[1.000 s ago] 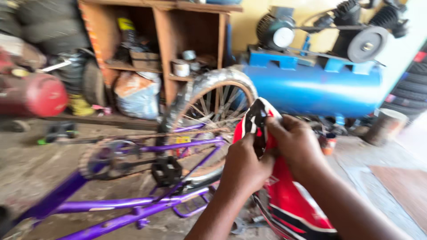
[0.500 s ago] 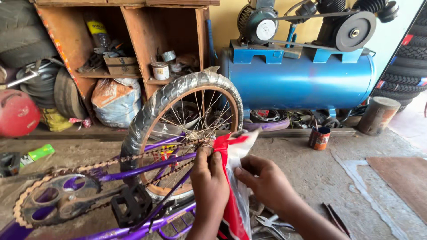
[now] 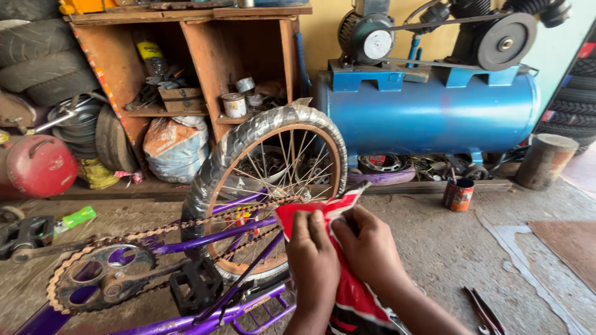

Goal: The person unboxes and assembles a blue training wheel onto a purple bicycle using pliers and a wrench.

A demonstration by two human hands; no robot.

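Purple bike, red cloth, blue tank

Between my left hand and right hand I see a red cloth with white and black patches. Left of my hands, the bicycle frame is purple, its chain rusty brown, the wheel grey-black tyred with an orange-brown rim. Beyond my hands sits a blue compressor tank; far left, a red gas cylinder.

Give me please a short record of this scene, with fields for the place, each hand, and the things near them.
place: workshop with concrete floor
left hand: grips the red plastic bag
right hand: grips the same bag from the other side
in front: purple bicycle upside down, rusty chain, rear wheel
behind: blue air compressor, wooden shelf
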